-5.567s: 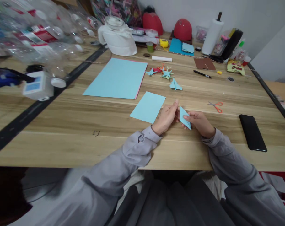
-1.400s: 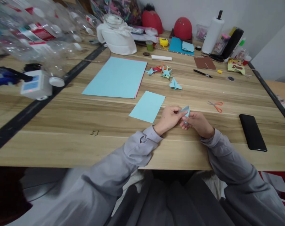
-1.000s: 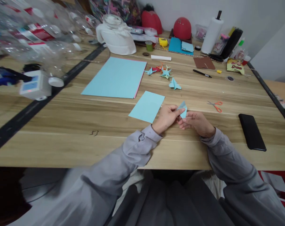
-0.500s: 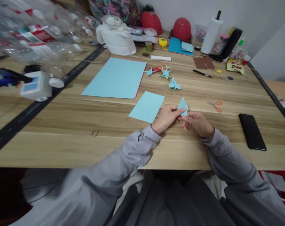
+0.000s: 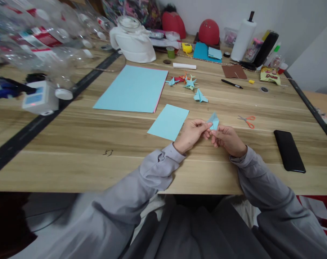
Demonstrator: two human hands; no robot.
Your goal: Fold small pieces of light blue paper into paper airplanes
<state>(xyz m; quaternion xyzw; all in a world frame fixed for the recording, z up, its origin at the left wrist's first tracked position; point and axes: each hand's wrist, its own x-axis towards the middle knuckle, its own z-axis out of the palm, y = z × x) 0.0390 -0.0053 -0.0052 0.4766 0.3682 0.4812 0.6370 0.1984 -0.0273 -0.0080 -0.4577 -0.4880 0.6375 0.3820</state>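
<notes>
A small folded piece of light blue paper (image 5: 214, 120) is held up between both hands, its point facing away from me. My left hand (image 5: 193, 132) pinches its left side with thumb and fingers. On the lower right edge, my right hand (image 5: 228, 138) grips the same paper between thumb and fingertips. Just left of my left hand lies a flat light blue sheet (image 5: 169, 122). Beyond my hands sits a folded blue paper plane (image 5: 200, 96), with a cluster of small coloured folded figures (image 5: 189, 84) behind it.
A larger stack of blue paper (image 5: 133, 90) lies left of centre. Orange-handled scissors (image 5: 250, 121) and a black phone (image 5: 289, 151) are to the right, with a pen (image 5: 232, 84) farther back. Plastic bottles (image 5: 50, 39) and a white box (image 5: 40, 97) crowd the left side.
The folded paper has tilted and shifted slightly right, showing a different face. Both hands have adjusted their fingers a little on it.
</notes>
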